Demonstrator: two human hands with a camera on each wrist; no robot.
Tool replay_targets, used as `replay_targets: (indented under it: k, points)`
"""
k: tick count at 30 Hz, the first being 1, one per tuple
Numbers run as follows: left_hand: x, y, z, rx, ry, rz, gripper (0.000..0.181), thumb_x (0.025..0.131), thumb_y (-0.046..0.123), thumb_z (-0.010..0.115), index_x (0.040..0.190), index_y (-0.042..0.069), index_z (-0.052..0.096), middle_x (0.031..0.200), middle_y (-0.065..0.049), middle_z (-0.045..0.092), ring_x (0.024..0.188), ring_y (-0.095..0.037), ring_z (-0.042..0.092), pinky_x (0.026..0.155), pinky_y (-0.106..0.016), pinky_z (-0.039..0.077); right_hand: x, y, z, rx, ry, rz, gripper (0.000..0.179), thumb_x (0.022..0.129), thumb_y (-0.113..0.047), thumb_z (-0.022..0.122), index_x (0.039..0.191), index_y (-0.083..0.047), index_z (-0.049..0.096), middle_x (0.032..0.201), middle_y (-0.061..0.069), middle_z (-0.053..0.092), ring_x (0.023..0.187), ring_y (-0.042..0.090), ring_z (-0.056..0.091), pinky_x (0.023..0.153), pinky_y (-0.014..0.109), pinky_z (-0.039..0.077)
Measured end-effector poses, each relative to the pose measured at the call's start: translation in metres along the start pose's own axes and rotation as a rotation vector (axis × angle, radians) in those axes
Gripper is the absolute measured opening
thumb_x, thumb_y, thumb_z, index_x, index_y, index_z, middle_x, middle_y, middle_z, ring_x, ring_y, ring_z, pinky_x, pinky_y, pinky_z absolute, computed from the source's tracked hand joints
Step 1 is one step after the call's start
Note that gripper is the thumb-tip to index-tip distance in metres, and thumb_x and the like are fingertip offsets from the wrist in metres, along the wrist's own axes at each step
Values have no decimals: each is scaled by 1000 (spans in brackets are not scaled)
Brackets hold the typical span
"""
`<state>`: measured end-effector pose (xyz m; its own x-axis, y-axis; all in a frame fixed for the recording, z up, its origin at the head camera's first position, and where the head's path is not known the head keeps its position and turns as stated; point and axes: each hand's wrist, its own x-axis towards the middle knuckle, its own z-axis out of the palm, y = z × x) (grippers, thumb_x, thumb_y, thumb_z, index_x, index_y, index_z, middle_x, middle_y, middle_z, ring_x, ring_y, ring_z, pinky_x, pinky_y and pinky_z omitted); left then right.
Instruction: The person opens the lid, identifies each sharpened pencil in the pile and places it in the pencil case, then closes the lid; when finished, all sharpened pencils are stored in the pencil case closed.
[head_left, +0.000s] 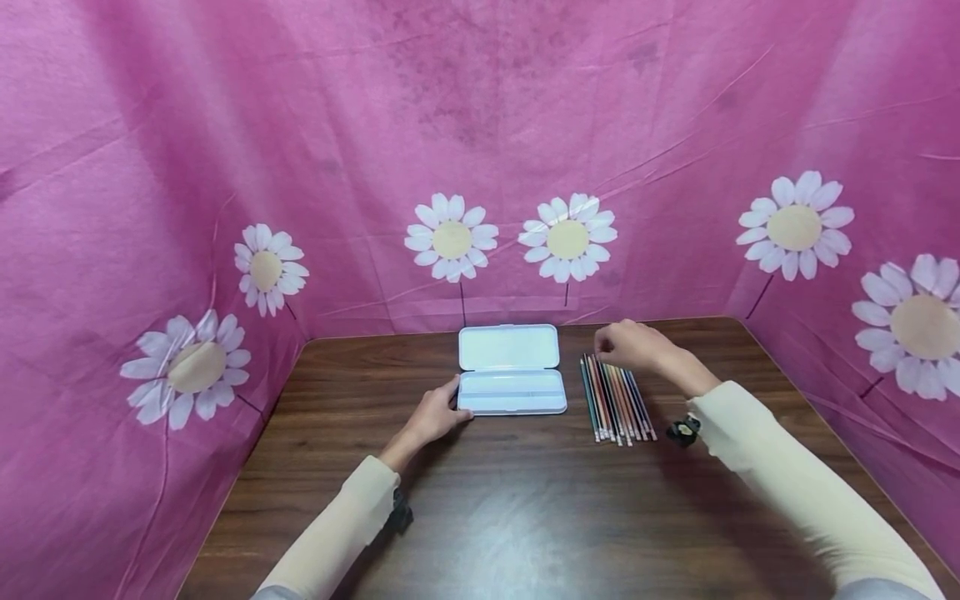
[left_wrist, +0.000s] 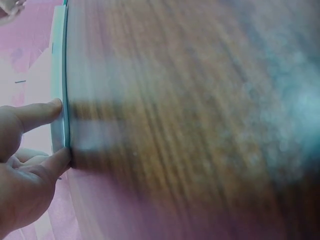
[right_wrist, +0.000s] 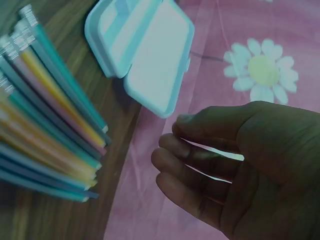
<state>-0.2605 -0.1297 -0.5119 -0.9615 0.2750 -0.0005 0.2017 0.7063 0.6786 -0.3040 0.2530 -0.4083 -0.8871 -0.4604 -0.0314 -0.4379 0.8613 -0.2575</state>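
Note:
A white pencil case [head_left: 512, 403] lies on the table with its lid [head_left: 508, 347] folded back, and no pencils show inside it. My left hand [head_left: 433, 415] holds the case at its left end. In the left wrist view, the thumb and a finger [left_wrist: 42, 114] of that hand touch the case's edge. To the right of the case, a row of pencils [head_left: 615, 404] lies side by side, eraser ends towards me. My right hand [head_left: 633, 343] hovers over their far ends. In the right wrist view its fingers [right_wrist: 185, 187] are loosely bent, with nothing seen between them.
The brown wooden table [head_left: 480, 500] reaches back to a pink cloth [head_left: 375, 167] printed with white daisies, which also hangs at both sides. Dark wrist devices are worn on both arms.

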Motion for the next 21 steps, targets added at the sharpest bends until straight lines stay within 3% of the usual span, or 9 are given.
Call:
replay_targets:
  k: [6,13,21]
  points:
    - [0,0,0,-6,2,6,82,94,15,82,159,-10,40,158,-30,49,144,-39,55,121,-50,45,-30,26,11,1,26,104,12,98,-18,70,100,-8,77,87,5,73,73,19,59,65,43,51]
    - [0,0,-1,-19,-2,0,81,95,16,81,159,-10,39,159,-30,47,145,-38,54,122,-49,44,-52,50,37,57,61,187,8,96,-19,71,90,-14,73,84,5,71,75,24,63,64,50,53]
    - [-1,1,0,-31,-2,-1,81,95,15,80,159,-11,38,160,-30,45,144,-37,55,121,-48,45,-58,61,65,121,48,243,14,98,-22,71,85,-15,70,73,0,64,70,19,58,63,38,46]
